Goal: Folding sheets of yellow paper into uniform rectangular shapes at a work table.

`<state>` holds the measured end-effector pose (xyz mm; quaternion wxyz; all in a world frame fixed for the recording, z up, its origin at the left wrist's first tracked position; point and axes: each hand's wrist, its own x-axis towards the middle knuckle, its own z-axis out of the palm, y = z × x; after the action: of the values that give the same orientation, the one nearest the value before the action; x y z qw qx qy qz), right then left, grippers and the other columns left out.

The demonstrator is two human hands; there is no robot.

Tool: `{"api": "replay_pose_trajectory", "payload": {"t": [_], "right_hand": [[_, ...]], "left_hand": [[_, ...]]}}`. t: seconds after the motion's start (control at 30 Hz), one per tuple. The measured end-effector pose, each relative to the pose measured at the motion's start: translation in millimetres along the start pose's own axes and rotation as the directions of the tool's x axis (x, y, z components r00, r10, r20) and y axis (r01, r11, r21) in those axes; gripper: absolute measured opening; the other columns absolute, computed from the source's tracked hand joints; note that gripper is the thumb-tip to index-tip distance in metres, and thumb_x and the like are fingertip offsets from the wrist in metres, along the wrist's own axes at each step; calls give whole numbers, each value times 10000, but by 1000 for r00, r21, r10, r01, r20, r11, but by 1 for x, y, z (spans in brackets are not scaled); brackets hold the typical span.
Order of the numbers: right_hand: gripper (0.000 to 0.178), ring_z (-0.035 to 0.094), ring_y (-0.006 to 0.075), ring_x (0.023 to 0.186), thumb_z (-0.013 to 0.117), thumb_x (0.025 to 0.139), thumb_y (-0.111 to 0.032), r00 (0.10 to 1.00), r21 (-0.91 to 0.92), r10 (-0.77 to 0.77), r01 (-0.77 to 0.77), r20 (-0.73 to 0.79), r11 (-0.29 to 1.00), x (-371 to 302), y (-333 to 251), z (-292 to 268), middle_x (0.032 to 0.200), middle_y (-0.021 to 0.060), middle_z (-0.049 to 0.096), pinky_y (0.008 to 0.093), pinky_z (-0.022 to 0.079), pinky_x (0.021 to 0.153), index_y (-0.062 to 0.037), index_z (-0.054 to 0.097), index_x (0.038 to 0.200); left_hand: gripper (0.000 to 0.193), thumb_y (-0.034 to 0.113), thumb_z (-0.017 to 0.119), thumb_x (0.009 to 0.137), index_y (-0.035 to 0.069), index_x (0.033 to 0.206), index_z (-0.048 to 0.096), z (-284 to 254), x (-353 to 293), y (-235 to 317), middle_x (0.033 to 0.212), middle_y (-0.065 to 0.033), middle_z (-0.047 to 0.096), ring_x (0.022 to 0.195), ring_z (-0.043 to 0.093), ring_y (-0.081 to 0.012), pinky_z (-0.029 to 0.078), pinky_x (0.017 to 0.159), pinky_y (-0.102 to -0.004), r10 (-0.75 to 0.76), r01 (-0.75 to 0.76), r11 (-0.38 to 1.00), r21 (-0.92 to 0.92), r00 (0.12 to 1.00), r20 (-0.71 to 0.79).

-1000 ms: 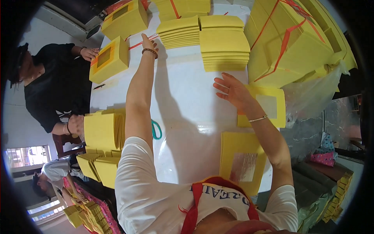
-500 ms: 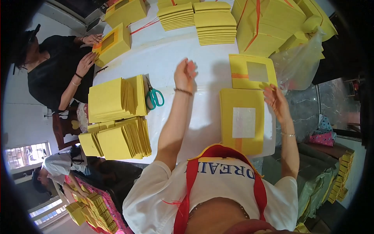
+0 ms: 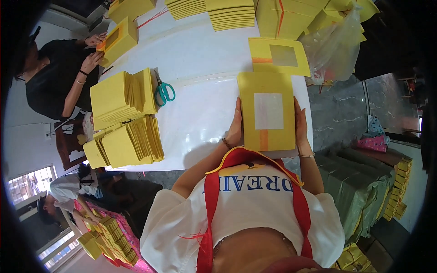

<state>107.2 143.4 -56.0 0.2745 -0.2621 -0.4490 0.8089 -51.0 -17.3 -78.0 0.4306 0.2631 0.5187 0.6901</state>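
Observation:
A stack of flat yellow paper pieces [image 3: 251, 132] lies before me, the top one with a whitish window and an orange stripe. My left hand [image 3: 235, 123] presses along its left side, fingers straight, and my right hand [image 3: 300, 123] does the same on the right, so the stack sits between my palms. Just beyond it, partly overlapped, lies a single yellow windowed piece [image 3: 295, 54]. On the left stand fanned yellow bundles [image 3: 109, 98], one behind the other. Teal-handled scissors [image 3: 164, 93] rest beside them.
The white table [image 3: 191, 63] carries more yellow stacks [image 3: 232, 16], a large yellow bundle [image 3: 273, 18] and a clear plastic bag [image 3: 334, 50] at the far side. At far left a person in black [image 3: 54, 82] handles a yellow block [image 3: 119, 41]. Another person [image 3: 68, 186] works behind, lower left.
My left hand has come down from mid-table to the stack's left side, and my right hand has left the single piece for its right side. The whole view has shifted.

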Motion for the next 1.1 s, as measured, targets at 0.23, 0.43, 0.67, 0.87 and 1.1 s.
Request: {"api": "replay_pose_trajectory", "payload": {"t": [0.23, 0.43, 0.67, 0.87, 1.1], "right_hand": [[542, 262, 199, 1317, 182, 992, -361, 998, 24, 43, -44, 47, 999, 8, 0, 7, 1443, 92, 266, 324, 186, 1091, -5, 216, 1400], [529, 304, 184, 1292, 198, 991, -366, 990, 14, 106, -108, 98, 994, 31, -8, 8, 1421, 70, 314, 308, 224, 1075, -32, 248, 1399], [544, 339, 166, 1263, 176, 989, -397, 983, -77, 146, -138, 112, 987, 30, -14, 14, 1400, 65, 343, 298, 271, 1050, -45, 251, 1398], [543, 398, 154, 1210, 177, 987, -409, 978, -53, 144, -138, 149, 989, 32, -10, 1, 1356, 52, 395, 288, 319, 1019, -60, 262, 1395], [560, 272, 166, 1305, 199, 983, -424, 988, -362, 29, 29, 153, 932, 35, -16, 1, 1441, 59, 267, 289, 235, 1066, -77, 186, 1422]], "left_hand": [[695, 514, 164, 949, 51, 1427, -37, 10, 4, 3, 1492, -125, 32, 1370, 58, -230, 93, 1105, -329, -19, 18, 1000, -14, 998, -67], [659, 491, 171, 959, 67, 1433, 0, 16, 7, 8, 1487, -111, 86, 1360, 115, -217, 131, 1101, -324, -11, 11, 1000, -7, 990, -141], [620, 464, 180, 970, 85, 1441, 43, 22, 6, 11, 1481, -95, 149, 1348, 181, -201, 175, 1096, -319, 36, -32, 999, 19, 969, -243], [623, 474, 195, 967, 91, 1442, 69, 33, 6, 17, 1470, -102, 180, 1334, 222, -202, 218, 1082, -318, -31, 29, 1000, -11, 960, -279], [737, 516, 244, 944, 8, 1424, 10, 30, 6, 15, 1493, -125, 77, 1368, 109, -213, 132, 1102, -313, 84, -56, 990, 130, 973, -217]]}}
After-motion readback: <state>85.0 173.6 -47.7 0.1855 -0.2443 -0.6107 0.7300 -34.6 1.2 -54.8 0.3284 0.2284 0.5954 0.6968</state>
